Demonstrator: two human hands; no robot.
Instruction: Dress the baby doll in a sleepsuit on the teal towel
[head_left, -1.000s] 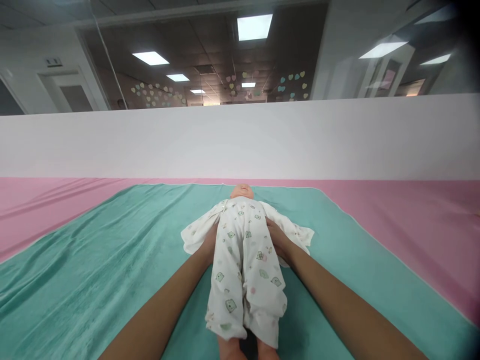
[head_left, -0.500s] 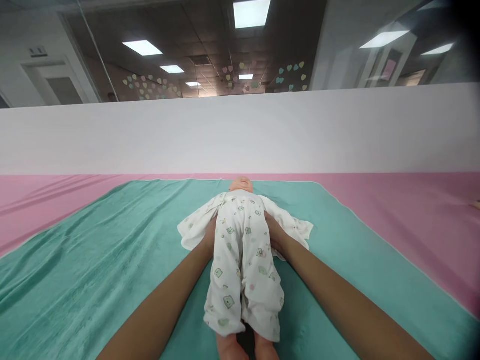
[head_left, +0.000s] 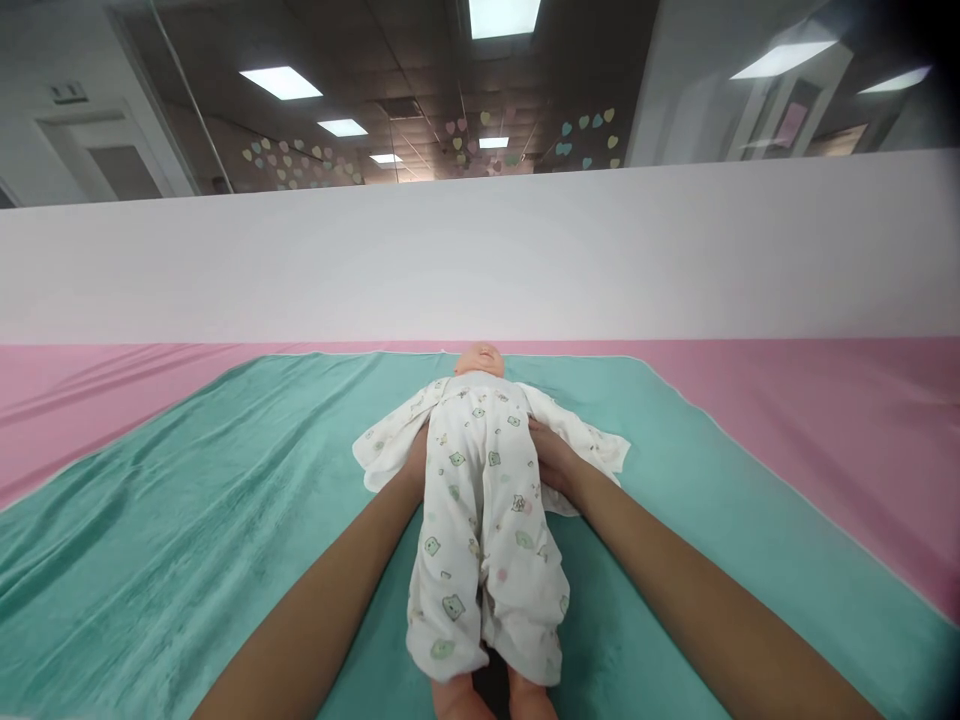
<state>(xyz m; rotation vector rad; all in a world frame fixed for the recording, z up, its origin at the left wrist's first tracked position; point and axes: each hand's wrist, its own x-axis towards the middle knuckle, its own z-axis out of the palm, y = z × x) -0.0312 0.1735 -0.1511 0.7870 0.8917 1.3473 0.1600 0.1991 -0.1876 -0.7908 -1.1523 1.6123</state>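
A baby doll (head_left: 480,360) lies on its back, its head at the far end and its lower legs toward me. It wears white printed trousers (head_left: 517,560) and a white printed top (head_left: 401,430) whose sleeves spread out to both sides. My left hand (head_left: 416,460) rests against the left side of the trousers near the waist, below the sleeve. On the opposite side my right hand (head_left: 553,458) touches the trousers at about the same height. The fingers of both hands are largely hidden by the clothing, so their grip does not show.
Beneath the doll is a wrinkled green cloth (head_left: 225,480), laid over a pink cover (head_left: 825,420). A low white wall (head_left: 480,260) stands behind. Above it is glass (head_left: 420,60) with ceiling lights and heart-shaped stickers visible.
My view has tilted slightly, so the doll's head and the wall sit a little higher. Both hands stay at the sides of the trousers. Something small at the far right edge has left view.
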